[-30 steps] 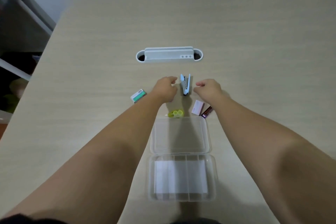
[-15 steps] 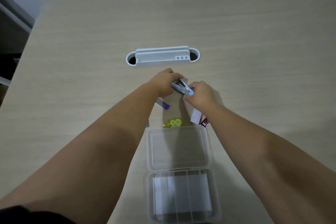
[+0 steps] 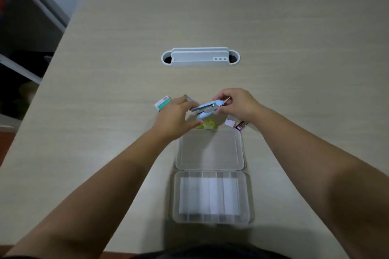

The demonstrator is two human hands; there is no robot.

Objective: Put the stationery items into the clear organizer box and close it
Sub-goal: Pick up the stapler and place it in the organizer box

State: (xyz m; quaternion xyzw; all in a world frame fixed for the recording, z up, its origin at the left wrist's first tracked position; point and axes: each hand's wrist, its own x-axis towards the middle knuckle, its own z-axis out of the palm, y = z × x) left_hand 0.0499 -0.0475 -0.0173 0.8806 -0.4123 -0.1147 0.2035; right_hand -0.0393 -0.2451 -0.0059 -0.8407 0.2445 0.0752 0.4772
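I see both hands gripping the blue stapler just beyond the open box: left hand at one end, right hand at the other; it is lifted off the surface; a yellow item lies under it, by the lid.

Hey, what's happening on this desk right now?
A person is holding a light blue stapler above the desk, with the left hand at one end and the right hand at the other. In front of them a clear organizer box lies open, its lid folded back flat. None of the loose items are in it yet: a green and white packet, a yellow item and a small white box lie on the desk beyond it.
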